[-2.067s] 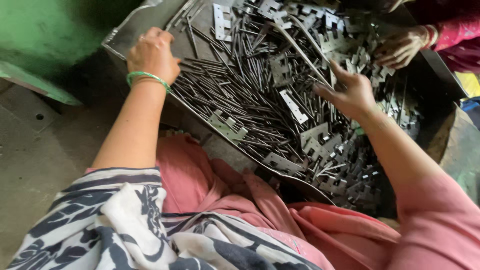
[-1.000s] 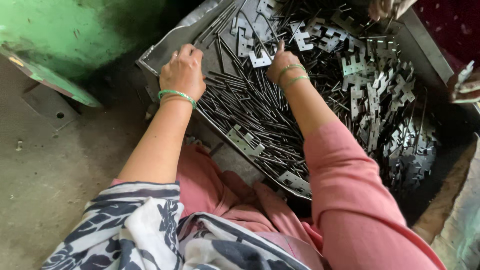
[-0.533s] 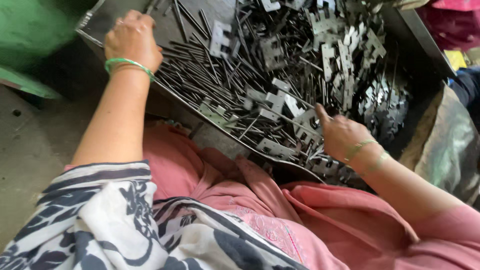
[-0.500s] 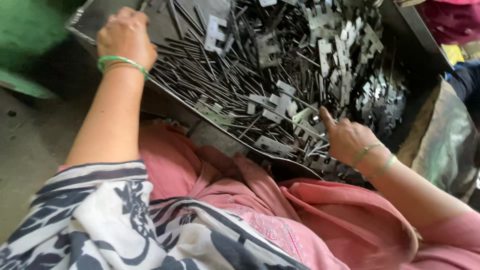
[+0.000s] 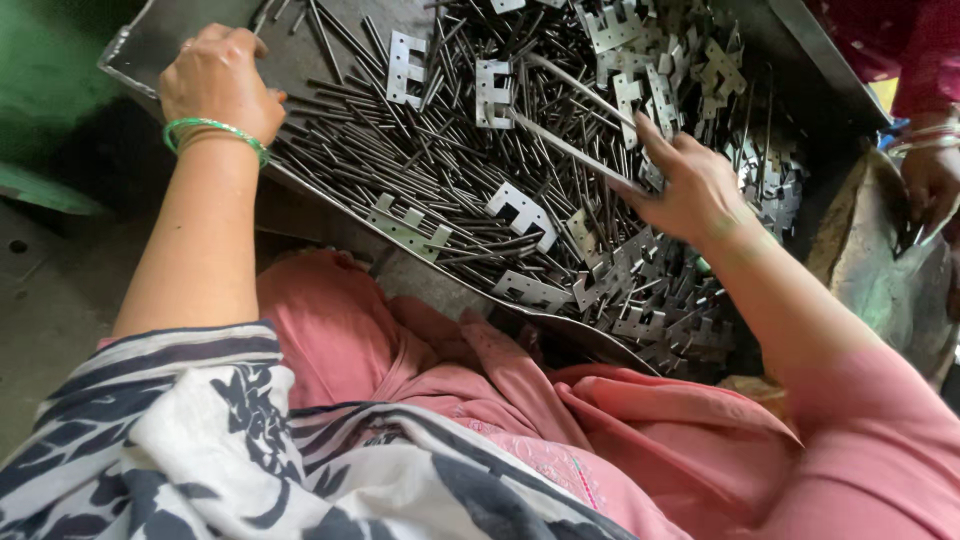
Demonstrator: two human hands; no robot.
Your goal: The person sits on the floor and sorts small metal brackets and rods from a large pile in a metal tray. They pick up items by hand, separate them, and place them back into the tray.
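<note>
Sorting barely begun, by the look of it: thin dark steel rods [image 5: 400, 170] and flat E-shaped silver plates [image 5: 640, 60] lay mixed in the shallow grey metal tray [image 5: 150, 40] | left hand [image 5: 220, 85] clenched at the rim, ten o'clock | right hand [image 5: 690, 185], grip released, fingers spread on plates, three o'clock.

A small metal-parts workshop, worked by hand at floor level.

A large sheet-metal tray [image 5: 130, 60] fills the upper middle of the frame, heaped with thin steel rods [image 5: 400, 170] and stamped E-shaped metal plates [image 5: 495, 92]. A green painted machine body [image 5: 50, 90] stands at the upper left over a bare, grimy concrete floor [image 5: 40, 330]. At the right edge another person's hand [image 5: 930, 180] reaches into a sack.
</note>
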